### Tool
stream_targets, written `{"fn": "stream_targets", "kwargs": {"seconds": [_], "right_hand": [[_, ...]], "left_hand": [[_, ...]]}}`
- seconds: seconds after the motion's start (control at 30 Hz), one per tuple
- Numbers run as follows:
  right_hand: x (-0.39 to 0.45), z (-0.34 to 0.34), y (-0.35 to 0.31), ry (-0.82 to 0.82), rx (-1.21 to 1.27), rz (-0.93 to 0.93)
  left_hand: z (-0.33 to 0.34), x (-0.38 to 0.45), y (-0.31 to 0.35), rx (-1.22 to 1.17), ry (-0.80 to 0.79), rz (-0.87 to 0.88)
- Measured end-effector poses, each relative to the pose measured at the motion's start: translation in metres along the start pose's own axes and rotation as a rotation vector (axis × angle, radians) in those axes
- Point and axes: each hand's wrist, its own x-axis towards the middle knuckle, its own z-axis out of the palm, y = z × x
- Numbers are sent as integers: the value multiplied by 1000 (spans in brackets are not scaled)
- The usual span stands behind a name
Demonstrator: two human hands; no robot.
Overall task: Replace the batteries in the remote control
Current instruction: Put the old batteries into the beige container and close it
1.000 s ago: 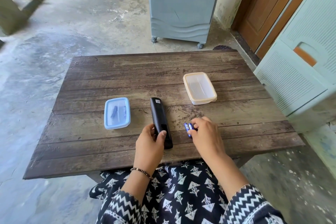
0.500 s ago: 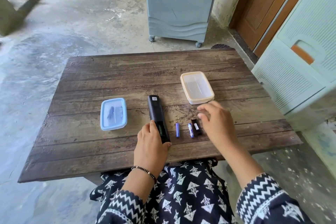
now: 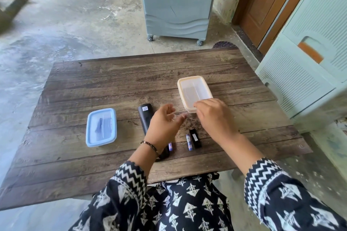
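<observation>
The black remote (image 3: 145, 116) lies face down on the wooden table (image 3: 112, 80), its near half hidden under my left hand (image 3: 163, 125). That hand hovers over it with fingers spread, holding nothing. Two small blue batteries lie near the front: one (image 3: 170, 146) beside my left wrist, the other (image 3: 189, 142) against the black battery cover (image 3: 195, 138). My right hand (image 3: 216, 118) reaches over the near edge of the cream-lidded container (image 3: 195, 90), fingertips on its lid. I cannot tell if it grips it.
A blue-lidded container (image 3: 101, 127) with dark batteries inside sits left of the remote. A grey air cooler (image 3: 176, 5) stands on the floor beyond the table. A pale green plastic cabinet (image 3: 304, 73) is close on the right.
My left hand let go of the remote and lifted, moving right. My right hand left the batteries and cover on the table and moved forward to the cream-lidded container.
</observation>
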Motion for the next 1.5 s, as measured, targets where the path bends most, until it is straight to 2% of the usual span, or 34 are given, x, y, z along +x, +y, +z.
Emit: {"fn": "stream_targets", "kwargs": {"seconds": [0.07,0.17,0.23,0.3,0.43,0.5,0.67,1.0,1.13,1.33,1.43,1.5], "right_hand": [[-2,2,2,-26,-6,4],[0,13,8,-143,-54,19],[3,17,10,-129,-75,5],[4,13,7,-44,-46,-8],[-3,-11,-13,150,106,-17],[-10,-21,-28,226,158,-26],[-24,-23,-46,255,185,-39],[-25,-32,-51,281,151,-67],[-20,-43,-45,310,282,18],[-18,-42,-31,-36,314,-13],[-20,-39,-13,-25,286,-7],[-19,-36,-7,4,261,15]], "left_hand": [[4,11,4,-136,0,-56],[12,18,7,-115,50,-40],[17,17,7,-117,49,-42],[18,16,4,-204,33,-83],[14,15,7,-766,-61,-271],[14,14,12,-974,-140,-324],[17,9,21,-1241,-276,-298],[23,6,16,-1220,-296,-216],[25,9,10,-1118,-294,-227],[19,13,6,-1184,-369,-256],[16,19,14,-1037,-380,-274],[17,21,17,-834,-282,-272]]}}
